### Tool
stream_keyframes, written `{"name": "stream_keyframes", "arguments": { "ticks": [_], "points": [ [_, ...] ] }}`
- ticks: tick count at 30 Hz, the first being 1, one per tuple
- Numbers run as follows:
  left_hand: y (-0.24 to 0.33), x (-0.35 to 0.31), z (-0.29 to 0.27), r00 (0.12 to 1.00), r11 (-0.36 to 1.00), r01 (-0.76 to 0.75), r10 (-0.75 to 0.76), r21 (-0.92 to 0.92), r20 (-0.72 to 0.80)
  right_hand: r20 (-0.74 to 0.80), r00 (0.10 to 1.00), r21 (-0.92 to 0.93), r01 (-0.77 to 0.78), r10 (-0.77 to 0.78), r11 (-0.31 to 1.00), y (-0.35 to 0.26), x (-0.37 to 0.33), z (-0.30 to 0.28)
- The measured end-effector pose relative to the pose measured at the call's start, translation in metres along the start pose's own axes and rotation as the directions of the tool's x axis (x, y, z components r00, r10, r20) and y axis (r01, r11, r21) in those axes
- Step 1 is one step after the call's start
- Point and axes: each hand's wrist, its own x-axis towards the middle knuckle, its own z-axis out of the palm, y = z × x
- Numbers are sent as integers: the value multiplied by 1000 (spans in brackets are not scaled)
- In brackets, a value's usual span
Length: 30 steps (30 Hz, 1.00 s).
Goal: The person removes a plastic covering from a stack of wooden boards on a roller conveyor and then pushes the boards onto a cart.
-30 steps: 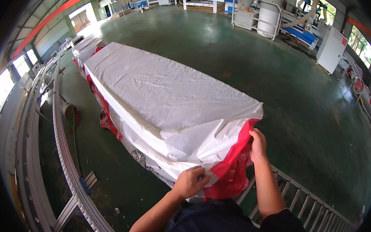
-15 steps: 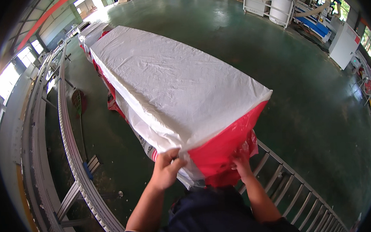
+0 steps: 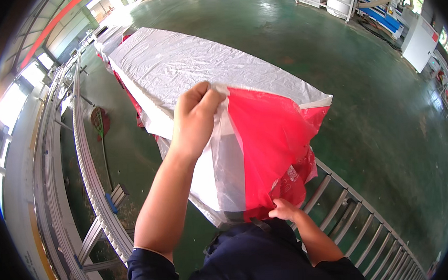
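A long, waist-high stack wrapped in white and red plastic sheeting [image 3: 178, 60] stretches away in front of me. My left hand [image 3: 196, 113] is closed in a pinch on the top edge of the sheet and holds it up above the near end of the stack. From that hand a red panel [image 3: 268, 142] and a whitish see-through strip hang down toward my body. Low on the right, my right hand [image 3: 285, 209] grips the lower red part of the sheet close to my waist. Whatever the sheeting covers is hidden.
A metal roller conveyor [image 3: 365, 218] runs off to the lower right. Long metal rails [image 3: 84, 164] curve along the left, with a green-handled broom-like tool [image 3: 100, 122] on the floor beside them. A white cabinet [image 3: 419, 43] and machinery stand at the far right.
My left hand has lifted the sheet's near edge up and slightly right, over the top of the stack. The right hand has moved slightly down, still on the red sheet.
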Motion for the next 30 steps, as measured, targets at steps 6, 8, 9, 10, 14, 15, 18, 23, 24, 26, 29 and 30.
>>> {"name": "stream_keyframes", "arguments": {
  "ticks": [6, 8, 9, 10, 14, 15, 18, 23, 24, 26, 29, 30],
  "points": [
    [-2, 40, 4, 999, 998, -11, 7, -61, -50, -239, 924, -137, 273, -300, 952, -2, -17, -5],
    [-1, 42, 1, 997, 996, -47, 42, -82, -58, -252, 923, 7, 302, -291, 953, -22, -29, -26],
    [-9, 42, -1, 996, 990, -84, 86, -115, 10, -240, 933, 141, 307, -268, 941, -38, -39, -39],
    [-19, 44, -7, 988, 994, -112, 112, -3, 103, -226, 943, 274, 304, -246, 912, -50, -45, -51],
    [-41, 4, -9, 944, 919, -326, 303, 223, 135, -460, 832, 329, 484, -310, 811, -106, -59, -79],
    [-51, -9, -11, 938, 900, -346, 323, 266, 130, -478, 806, 292, 521, -349, 802, -118, -58, -83],
    [-90, -49, -34, 953, 854, -292, 222, 430, 206, -549, 748, 262, 577, -373, 773, -160, -50, -93],
    [-234, -142, -58, 830, 826, 395, -509, 402, 229, -632, 672, 280, 663, -386, 694, -207, -18, -106],
    [-265, -164, -60, 791, 816, 492, -564, 302, 237, -669, 655, 307, 674, -351, 672, -219, -11, -108],
    [-311, -199, -50, 789, 787, 493, -584, 372, 190, -682, 637, 264, 672, -359, 692, -217, 15, -127],
    [-357, -227, -26, 493, 525, 824, -850, 211, 186, -717, 617, 212, 637, -325, 741, -224, 51, -151],
    [-351, -224, -16, 347, 382, 915, -909, 130, 231, -740, 592, 184, 635, -319, 750, -216, 67, -170]
  ]
}}
